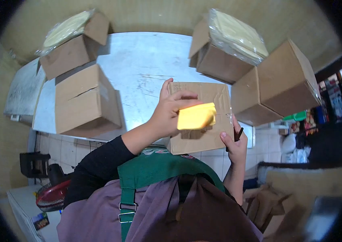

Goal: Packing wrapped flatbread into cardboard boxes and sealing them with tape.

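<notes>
A closed cardboard box [199, 90] is held up in front of my apron, at the near side of the table. My left hand [169, 112] reaches over its left part and grips a yellow pad [195, 118], perhaps sticky notes or a folded cloth. The pad is slightly blurred and covers part of the box face. My right hand [235, 143] holds the box by its lower right edge, thumb on the front. A thin dark stick, probably a pen [239, 134], is tucked in that same hand. The box bears faint handwriting near its top left.
On the white table [146, 57] a closed carton [80, 99] stands at left, before an open carton [66, 57] with plastic-wrapped pale sheets. Another open carton [225, 60] and a tall carton [286, 75] are at right. A red fan [53, 195] sits lower left.
</notes>
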Demonstrator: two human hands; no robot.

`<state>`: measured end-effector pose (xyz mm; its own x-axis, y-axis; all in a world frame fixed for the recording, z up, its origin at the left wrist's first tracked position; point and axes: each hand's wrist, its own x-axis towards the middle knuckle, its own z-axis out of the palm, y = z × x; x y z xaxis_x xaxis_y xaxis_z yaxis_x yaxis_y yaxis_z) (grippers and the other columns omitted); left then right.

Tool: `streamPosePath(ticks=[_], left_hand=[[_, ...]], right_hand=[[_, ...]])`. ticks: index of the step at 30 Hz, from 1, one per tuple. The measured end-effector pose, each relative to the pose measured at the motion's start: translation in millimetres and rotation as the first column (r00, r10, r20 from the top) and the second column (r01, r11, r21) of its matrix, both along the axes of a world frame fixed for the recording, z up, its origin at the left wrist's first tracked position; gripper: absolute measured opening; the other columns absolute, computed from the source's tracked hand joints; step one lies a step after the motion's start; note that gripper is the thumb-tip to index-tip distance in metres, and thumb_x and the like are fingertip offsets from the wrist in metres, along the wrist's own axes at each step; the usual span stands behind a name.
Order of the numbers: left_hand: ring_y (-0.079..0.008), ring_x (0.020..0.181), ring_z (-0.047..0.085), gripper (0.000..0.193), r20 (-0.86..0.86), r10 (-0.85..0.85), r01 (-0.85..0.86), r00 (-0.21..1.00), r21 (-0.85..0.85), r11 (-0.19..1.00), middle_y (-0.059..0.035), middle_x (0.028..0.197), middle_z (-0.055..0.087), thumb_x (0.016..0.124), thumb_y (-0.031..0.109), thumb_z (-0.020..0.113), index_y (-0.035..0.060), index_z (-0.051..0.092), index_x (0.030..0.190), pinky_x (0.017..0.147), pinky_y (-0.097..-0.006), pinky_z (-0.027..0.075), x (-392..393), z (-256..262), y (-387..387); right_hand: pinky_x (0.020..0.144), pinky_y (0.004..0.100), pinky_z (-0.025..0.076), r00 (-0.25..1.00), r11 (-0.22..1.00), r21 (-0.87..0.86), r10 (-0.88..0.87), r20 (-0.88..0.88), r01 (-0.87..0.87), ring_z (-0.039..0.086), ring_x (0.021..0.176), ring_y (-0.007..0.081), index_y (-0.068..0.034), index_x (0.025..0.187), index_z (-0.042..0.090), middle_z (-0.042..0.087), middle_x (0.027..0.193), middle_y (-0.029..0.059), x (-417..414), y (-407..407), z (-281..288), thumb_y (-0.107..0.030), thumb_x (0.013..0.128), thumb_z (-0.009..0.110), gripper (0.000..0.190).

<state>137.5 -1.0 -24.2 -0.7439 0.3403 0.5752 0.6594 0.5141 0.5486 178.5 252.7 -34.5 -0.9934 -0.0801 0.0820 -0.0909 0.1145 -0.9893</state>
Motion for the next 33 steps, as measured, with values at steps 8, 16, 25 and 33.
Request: streamPosePath(ticks=[8, 16, 25, 33], left_hand=[[-0.0199, 0.115, 0.05, 0.034, 0.425, -0.313, -0.001, 0.849, 0.595, 0.804, -0.0071, 0.111, 0.063, 0.081, 0.003, 0.061, 0.005, 0.059, 0.115, 0.1, -0.0336, 0.036, -18, 6, 10], [-0.0155, 0.094, 0.058, 0.025, 0.454, -0.165, -0.259, 0.875, 0.729, 0.633, -0.0065, 0.1, 0.062, 0.081, 0.009, 0.06, 0.0012, 0.06, 0.105, 0.085, -0.0297, 0.045, -25, 29, -59], [-0.0213, 0.094, 0.06, 0.036, 0.476, 0.094, -0.403, 0.875, 0.605, 0.687, -0.0113, 0.106, 0.059, 0.089, 0.026, 0.057, 0.0045, 0.054, 0.118, 0.081, -0.0347, 0.049, -8, 66, -151], [-0.0165, 0.089, 0.061, 0.04, 0.583, -0.053, -0.298, 0.811, 0.489, 0.82, -0.0067, 0.094, 0.063, 0.09, 0.036, 0.054, 0.005, 0.054, 0.115, 0.075, -0.0308, 0.049, -43, 64, -110]], right_hand=[[0.099, 0.0308, 0.034, 0.998, 0.988, -0.152, -0.032, 0.06, 0.04, 0.049, 0.114, 0.0191, 0.009, 0.133, 0.035, 0.05, 0.126, 0.0164, 11, 40, -3, -0.006, 0.08, 0.062, 0.061], [0.098, 0.0307, 0.036, 0.999, 0.997, -0.076, -0.017, -0.04, 0.014, 0.049, 0.113, 0.0195, 0.01, 0.131, 0.036, 0.052, 0.124, 0.0178, 8, 31, -3, -0.004, 0.079, 0.062, 0.06], [0.096, 0.0295, 0.037, 0.997, 0.998, -0.053, 0.009, -0.071, -0.013, 0.05, 0.111, 0.0179, 0.01, 0.131, 0.036, 0.053, 0.122, 0.0167, -5, 25, 3, -0.004, 0.081, 0.06, 0.057], [0.095, 0.0279, 0.037, 1.0, 0.999, -0.048, 0.011, -0.009, -0.011, 0.05, 0.11, 0.0158, 0.01, 0.133, 0.035, 0.053, 0.123, 0.0153, -16, 5, 7, -0.007, 0.083, 0.059, 0.058]])
